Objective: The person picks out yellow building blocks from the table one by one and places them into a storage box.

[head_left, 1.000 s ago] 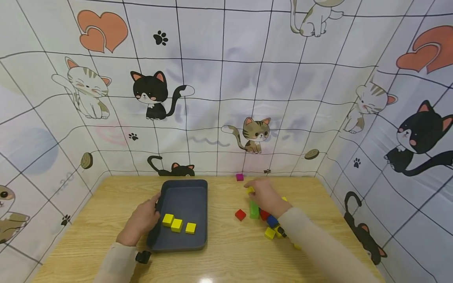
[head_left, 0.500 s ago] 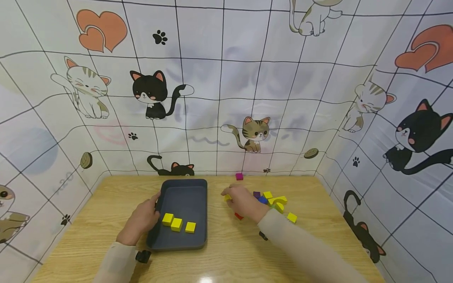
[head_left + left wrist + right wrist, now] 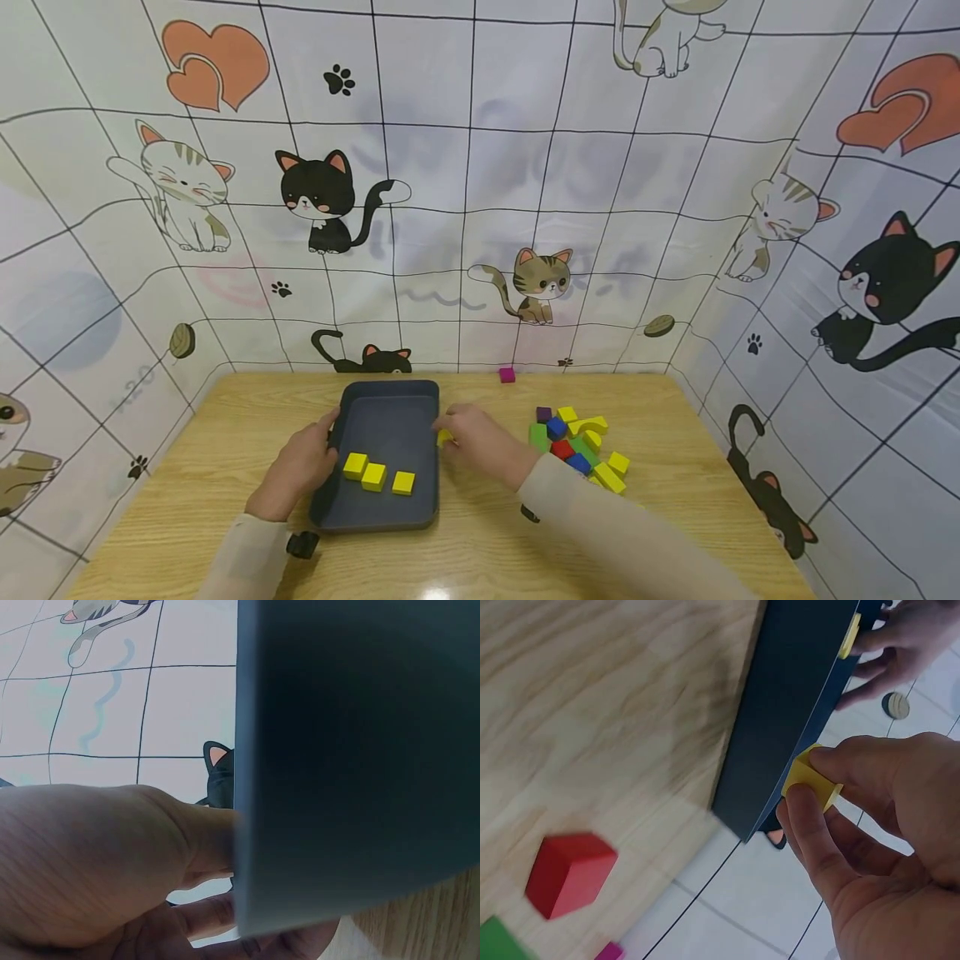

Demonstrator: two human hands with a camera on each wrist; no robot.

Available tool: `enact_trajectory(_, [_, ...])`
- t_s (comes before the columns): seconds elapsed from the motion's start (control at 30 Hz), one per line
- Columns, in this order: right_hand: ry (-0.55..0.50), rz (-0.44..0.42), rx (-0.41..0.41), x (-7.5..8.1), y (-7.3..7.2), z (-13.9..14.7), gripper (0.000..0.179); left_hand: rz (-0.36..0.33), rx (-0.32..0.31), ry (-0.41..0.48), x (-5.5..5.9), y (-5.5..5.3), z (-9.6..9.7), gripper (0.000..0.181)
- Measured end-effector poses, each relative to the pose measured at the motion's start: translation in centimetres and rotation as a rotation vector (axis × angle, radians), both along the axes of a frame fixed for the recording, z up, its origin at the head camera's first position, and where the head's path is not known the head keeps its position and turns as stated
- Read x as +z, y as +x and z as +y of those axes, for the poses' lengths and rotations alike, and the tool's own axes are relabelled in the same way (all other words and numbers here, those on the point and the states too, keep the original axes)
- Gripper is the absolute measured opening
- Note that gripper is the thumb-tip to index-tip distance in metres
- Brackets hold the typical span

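Observation:
My left hand [image 3: 298,463] grips the left side of a dark grey tray [image 3: 393,425], thumb at the rim. Inside the tray's near half lie three yellow cubes [image 3: 374,477]. Between thumb and fingertips, my right hand [image 3: 483,442] pinches another yellow cube [image 3: 810,780], right at the tray's right rim. In the left wrist view the tray's dark wall [image 3: 360,750] fills the right half and covers parts of the fingers. A red cube [image 3: 570,874] on the table shows in the right wrist view; in the head view my right hand and forearm hide it.
A loose pile of blocks lies right of my right forearm, with a blue block [image 3: 557,428], a green block [image 3: 538,436] and several yellow ones [image 3: 618,462]. One magenta cube [image 3: 507,375] sits by the table's back edge. Cat-printed cloth walls [image 3: 427,208] enclose the wooden table [image 3: 262,400].
My right hand has carried the pinched yellow cube leftward from the pile to the tray's right rim. My left hand and the tray have stayed in place.

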State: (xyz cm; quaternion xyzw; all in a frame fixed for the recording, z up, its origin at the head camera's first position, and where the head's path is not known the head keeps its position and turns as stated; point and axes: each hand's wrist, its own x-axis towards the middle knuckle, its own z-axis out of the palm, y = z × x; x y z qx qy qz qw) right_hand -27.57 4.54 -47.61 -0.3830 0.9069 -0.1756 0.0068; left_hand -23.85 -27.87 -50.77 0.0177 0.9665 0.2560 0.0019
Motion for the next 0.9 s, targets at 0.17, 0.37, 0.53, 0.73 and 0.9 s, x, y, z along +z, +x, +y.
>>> enact_trajectory(0.17, [0.039, 0.026, 0.023, -0.3, 0.8, -1.2, 0.032, -0.002, 0.004, -0.001, -0.1, 0.0, -0.1, 0.073])
enact_trajectory(0.37, [0.067, 0.038, 0.045, -0.7, 1.4, -2.3, 0.032, -0.008, 0.013, -0.003, 0.0, 0.0, -0.2, 0.074])
enact_trajectory(0.53, [0.086, 0.069, 0.080, -1.0, 1.6, -3.3, 0.032, -0.009, 0.008, -0.002, 0.0, 0.1, -0.3, 0.074])
enact_trajectory(0.73, [0.141, 0.081, 0.090, -1.4, 1.2, -4.4, 0.032, -0.011, 0.011, 0.002, 0.0, 0.2, -0.1, 0.074])
enact_trajectory(0.9, [0.170, 0.101, 0.083, -1.9, 0.8, -5.2, 0.032, -0.007, 0.015, 0.003, 0.0, -0.1, 0.1, 0.073])
